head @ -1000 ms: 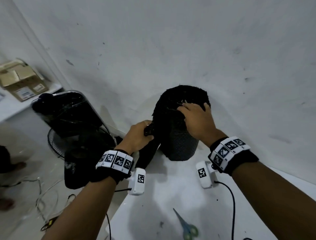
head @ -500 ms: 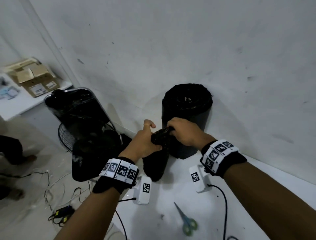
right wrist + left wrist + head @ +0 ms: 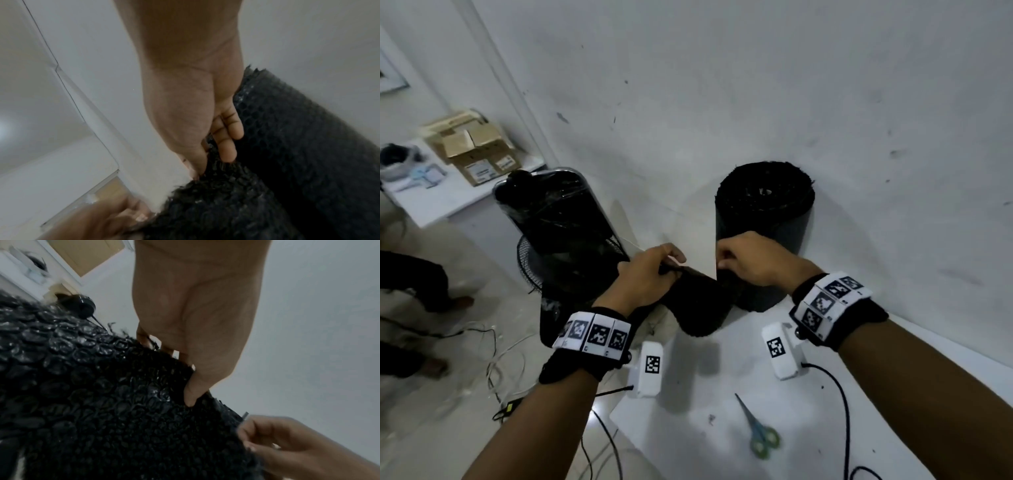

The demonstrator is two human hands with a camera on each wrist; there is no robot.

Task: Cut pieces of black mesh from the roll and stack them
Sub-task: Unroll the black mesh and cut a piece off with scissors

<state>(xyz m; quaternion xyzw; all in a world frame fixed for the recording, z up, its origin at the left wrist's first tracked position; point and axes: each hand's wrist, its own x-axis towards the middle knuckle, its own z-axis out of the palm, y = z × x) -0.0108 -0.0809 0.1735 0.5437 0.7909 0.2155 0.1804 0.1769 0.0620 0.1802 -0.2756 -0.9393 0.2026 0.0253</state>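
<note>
A black mesh roll point(image 3: 763, 219) stands upright on the white table point(image 3: 722, 377) against the wall. A loose sheet of mesh point(image 3: 698, 301) hangs from its left side toward me. My left hand point(image 3: 654, 274) pinches the sheet's top edge at the left; in the left wrist view the thumb point(image 3: 191, 394) presses on the mesh point(image 3: 102, 402). My right hand point(image 3: 746, 260) pinches the same edge close to the roll; the right wrist view shows its fingers point(image 3: 226, 146) curled round the mesh edge point(image 3: 216, 194) beside the roll point(image 3: 308, 138).
Green-handled scissors point(image 3: 756, 428) lie on the table near me. A black plastic-wrapped fan point(image 3: 558, 233) stands on the floor left of the table. Cables point(image 3: 500, 359) trail on the floor. Cardboard boxes point(image 3: 472, 150) sit on a far-left shelf. A person's legs point(image 3: 410, 284) are at the left edge.
Both hands came down from the roll's top and moved apart, pulling the mesh edge out to the left and spreading it between them.
</note>
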